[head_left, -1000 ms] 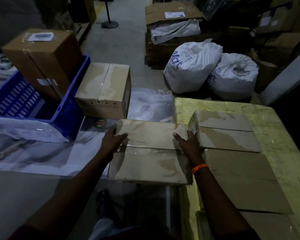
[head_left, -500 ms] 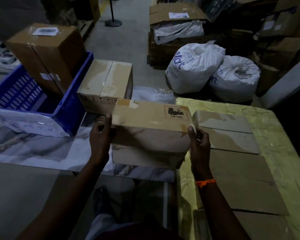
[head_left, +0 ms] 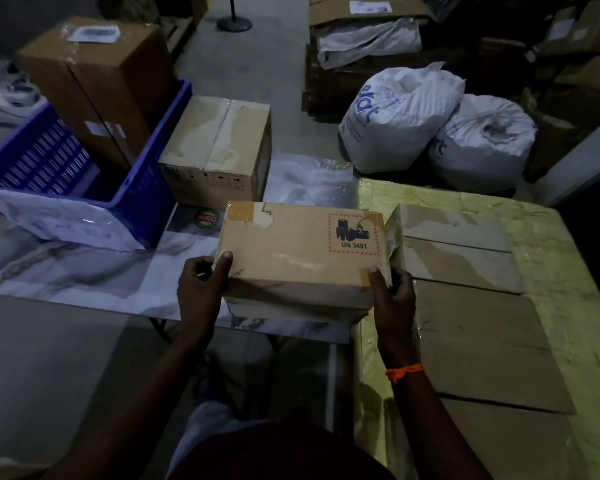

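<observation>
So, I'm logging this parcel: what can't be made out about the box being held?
Head view only.
box: underside and far face turned away from camera.
left hand, right hand: fingertips hidden by the box's ends.
white label on the tall carton: too blurred to read.

Matt cardboard box [head_left: 291,251], glossy tape; plastic crate [head_left: 146,168].

The scene is dim and grainy, with corners falling into near-black. Faint glare sits on the taped cardboard box [head_left: 302,251]; beyond it, edges bow outward and soften.
</observation>
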A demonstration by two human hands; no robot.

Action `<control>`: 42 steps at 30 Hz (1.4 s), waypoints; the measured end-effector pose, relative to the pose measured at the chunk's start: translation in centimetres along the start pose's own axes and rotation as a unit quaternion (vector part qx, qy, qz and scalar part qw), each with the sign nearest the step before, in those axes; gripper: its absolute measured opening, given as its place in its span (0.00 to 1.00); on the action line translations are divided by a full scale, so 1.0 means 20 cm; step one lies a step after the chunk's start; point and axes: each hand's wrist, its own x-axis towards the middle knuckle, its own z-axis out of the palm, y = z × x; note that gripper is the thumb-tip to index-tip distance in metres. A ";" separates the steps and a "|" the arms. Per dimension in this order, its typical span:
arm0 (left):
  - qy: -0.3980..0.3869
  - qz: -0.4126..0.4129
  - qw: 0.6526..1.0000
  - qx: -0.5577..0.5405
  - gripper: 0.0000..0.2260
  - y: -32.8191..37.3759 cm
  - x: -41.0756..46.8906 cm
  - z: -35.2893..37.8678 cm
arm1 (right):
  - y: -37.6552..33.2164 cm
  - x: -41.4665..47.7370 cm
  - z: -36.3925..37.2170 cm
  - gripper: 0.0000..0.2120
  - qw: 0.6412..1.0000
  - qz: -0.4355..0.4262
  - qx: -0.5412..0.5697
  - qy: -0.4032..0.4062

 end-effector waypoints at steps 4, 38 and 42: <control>-0.026 0.060 0.997 0.032 0.29 0.04 -0.02 0.02 | -0.05 -0.01 0.03 0.24 0.984 -0.117 -0.132 0.028; -0.205 0.347 0.756 0.516 0.37 0.26 0.27 0.21 | -0.31 0.24 0.21 0.35 0.754 -0.285 -0.538 -0.247; -0.197 0.326 0.760 0.527 0.39 0.22 0.26 0.21 | -0.28 0.28 0.15 0.35 0.755 -0.245 -0.547 -0.267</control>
